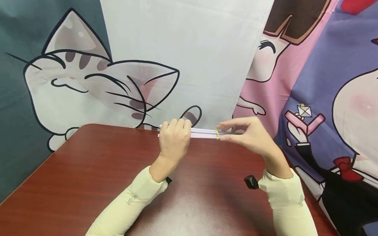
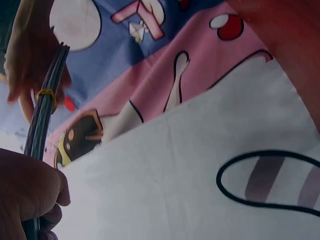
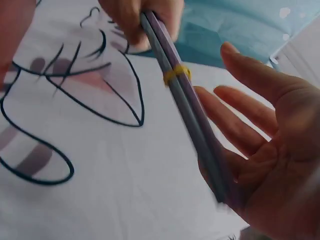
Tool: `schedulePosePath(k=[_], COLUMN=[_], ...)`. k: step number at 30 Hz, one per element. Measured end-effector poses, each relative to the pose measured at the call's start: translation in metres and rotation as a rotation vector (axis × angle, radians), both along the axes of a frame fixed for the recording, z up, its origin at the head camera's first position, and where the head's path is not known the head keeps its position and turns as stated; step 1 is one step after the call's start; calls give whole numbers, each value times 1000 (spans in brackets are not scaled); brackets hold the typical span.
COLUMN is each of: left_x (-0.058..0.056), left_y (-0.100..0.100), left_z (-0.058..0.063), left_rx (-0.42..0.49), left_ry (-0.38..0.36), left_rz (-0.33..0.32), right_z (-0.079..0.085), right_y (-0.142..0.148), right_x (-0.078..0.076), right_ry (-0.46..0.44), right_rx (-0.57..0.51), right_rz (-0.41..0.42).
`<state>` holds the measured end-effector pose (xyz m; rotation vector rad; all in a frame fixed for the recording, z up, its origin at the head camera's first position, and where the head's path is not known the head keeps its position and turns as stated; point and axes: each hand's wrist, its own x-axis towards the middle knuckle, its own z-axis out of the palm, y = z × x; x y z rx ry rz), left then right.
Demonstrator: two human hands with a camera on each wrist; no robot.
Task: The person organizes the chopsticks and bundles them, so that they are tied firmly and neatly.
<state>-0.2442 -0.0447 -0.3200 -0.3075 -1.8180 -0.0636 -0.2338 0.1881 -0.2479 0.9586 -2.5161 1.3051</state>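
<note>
My left hand (image 1: pixel 175 139) grips one end of a bundle of long thin sticks (image 1: pixel 203 133), pale lilac and whitish in the head view, grey and purple in the right wrist view. Around the bundle sits a yellow rubber band (image 3: pixel 177 75), towards the end away from that hand. At this banded end is my right hand (image 1: pixel 253 136), its thumb and fingers apart on either side of the sticks. The right wrist view has the free end in front of the palm, the fingers extended; whether they touch the sticks is unclear.
Below the hands lies a reddish-brown wooden table (image 1: pixel 118 170). Behind it hangs a cloth backdrop (image 1: pixel 183 42) with cartoon figures. Small black devices, including one by the right wrist (image 1: pixel 251 182), stick out at the sleeves.
</note>
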Motion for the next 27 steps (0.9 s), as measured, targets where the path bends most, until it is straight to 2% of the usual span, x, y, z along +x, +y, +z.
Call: schedulePosePath(k=[3,7,10,13,17,24,27], left_x=[-3,-6,-8,-13,-20,-27,-28], left_y=[-4,-7,-9,-11,-16,-11,-8], left_z=[2,2,0,-3,-11,-33,-41], left_rx=[18,15,7,-14,-67,-159,-193], left_ry=[4,-1,-24,-82,-254,-652,-769], left_rz=[-1,-14,-23,-22,-4,30,38], right_z=[-5,-18,-27,-36,-54,-102,-120], right_y=[10,18,20,19,15,16,17], right_x=[0,-8,-15,-22,-35,-59,-67], right_ry=[33,29,-6,-56,-165,-322,-371], right_rx=[-28,-101,-162,-179,-229,-294,-276], right_rz=[-27,-31,-29,-81,-164,-202,-225])
